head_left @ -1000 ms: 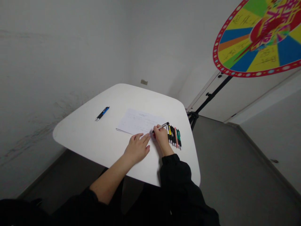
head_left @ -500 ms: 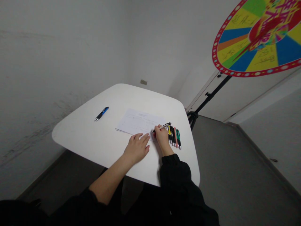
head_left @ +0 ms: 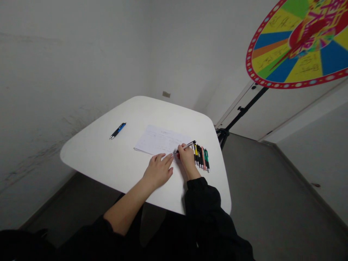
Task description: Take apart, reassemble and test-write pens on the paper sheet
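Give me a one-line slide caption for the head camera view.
Right hand holds a pen at the papers, left hand at their near edge, a row of pens to the right.

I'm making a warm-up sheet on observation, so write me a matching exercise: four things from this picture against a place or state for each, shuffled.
1. Left hand
2. Right hand
3. Green pen
4. Colourful wheel

A. On a black stand
B. Gripping a light-barrelled pen
C. At the right end of the row of pens
D. Spread at the near edge of the paper

Pairs: 1-D, 2-B, 3-C, 4-A
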`<state>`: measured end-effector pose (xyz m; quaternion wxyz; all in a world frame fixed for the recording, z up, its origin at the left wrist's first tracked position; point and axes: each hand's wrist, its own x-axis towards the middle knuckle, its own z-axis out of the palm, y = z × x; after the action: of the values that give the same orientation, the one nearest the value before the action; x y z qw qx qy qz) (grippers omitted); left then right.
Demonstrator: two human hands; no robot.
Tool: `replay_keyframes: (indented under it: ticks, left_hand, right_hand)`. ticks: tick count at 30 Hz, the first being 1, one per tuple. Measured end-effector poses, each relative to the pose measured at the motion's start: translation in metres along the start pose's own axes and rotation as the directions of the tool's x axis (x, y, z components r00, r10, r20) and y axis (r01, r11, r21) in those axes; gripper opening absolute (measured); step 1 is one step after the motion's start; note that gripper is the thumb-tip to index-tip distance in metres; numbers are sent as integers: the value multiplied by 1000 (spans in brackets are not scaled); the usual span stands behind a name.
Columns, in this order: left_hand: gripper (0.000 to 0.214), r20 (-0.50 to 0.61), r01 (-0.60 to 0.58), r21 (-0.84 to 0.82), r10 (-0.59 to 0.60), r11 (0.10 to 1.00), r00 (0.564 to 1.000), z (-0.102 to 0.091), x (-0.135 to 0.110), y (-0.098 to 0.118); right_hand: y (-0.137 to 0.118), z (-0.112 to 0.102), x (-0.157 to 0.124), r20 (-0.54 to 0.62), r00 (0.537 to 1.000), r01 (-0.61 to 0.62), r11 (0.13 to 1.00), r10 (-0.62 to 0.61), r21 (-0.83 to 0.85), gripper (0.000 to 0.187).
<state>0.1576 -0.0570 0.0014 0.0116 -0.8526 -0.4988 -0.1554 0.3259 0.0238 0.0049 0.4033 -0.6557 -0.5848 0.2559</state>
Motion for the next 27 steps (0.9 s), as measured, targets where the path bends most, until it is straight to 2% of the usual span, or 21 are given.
replay_keyframes:
  ticks: [8,14,23,27]
  left_hand:
    - [49,-1,4,-2,-4,1000,1000,-3,0,1]
    - [50,-7,-5,5,5,1000,1000,0,0,-1]
    - [52,10,-13,9,13,1000,1000,0,0,-1]
    - [51,13,-18,8,18,1000,1000,1,0,-1]
  right_hand:
    - [-1,0,-1,-2,1000,-18,998,18,56,30]
    - [2,1,-2,-63,997,-33,997,37,73,28]
    - [-2,-3,0,-50,998,30,995,-35,-92,34]
    - [-1,-2,1,-49,999,18,996,-23,-90,33]
